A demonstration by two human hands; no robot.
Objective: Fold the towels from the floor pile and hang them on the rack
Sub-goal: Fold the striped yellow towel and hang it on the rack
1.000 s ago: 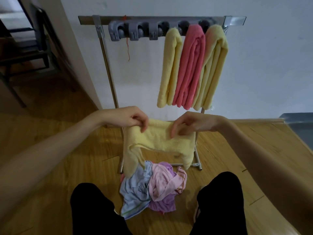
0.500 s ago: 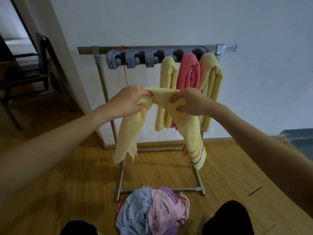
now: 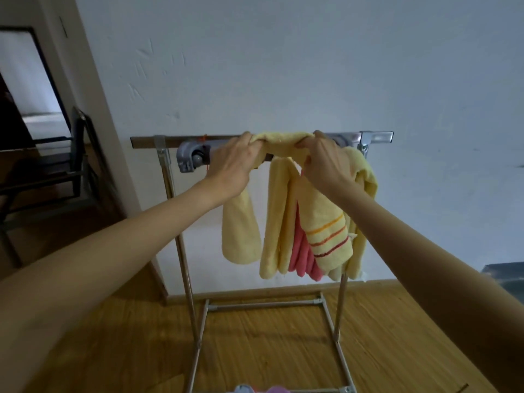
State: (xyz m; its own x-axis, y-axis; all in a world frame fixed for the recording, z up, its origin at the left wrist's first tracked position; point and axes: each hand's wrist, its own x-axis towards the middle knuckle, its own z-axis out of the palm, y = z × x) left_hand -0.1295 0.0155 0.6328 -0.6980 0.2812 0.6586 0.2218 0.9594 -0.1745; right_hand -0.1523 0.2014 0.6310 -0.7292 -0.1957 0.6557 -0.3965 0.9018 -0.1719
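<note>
Left hand (image 3: 236, 163) curled over one end of a folded yellow towel (image 3: 285, 140), fingers wrapped into the cloth at the level of the rack's top bar (image 3: 170, 140). Right hand (image 3: 323, 163) gripping the same towel further right, knuckles toward the camera, fingers closed round the fold. Between the two hands the towel bridges across just at the bar; whether it rests on the bar or is held a little above cannot be told. One end hangs below the left hand as a plain yellow lobe, the other falls below the right hand and shows orange and red stripes near its edge. Behind the striped end hang a folded yellow towel on the rack (image 3: 273, 222), a pink towel (image 3: 300, 251) just beside it, and another yellow one (image 3: 365, 177) at the far right, all close together. Grey clip holder (image 3: 190, 158) on the bar left of the left hand. Metal rack stands on a wooden floor (image 3: 269, 341) against a white wall (image 3: 283, 66). Bottom edge: tops of the floor pile (image 3: 259, 389), pale blue and pink cloth. Dark chair (image 3: 76, 165) at left by a doorway.
</note>
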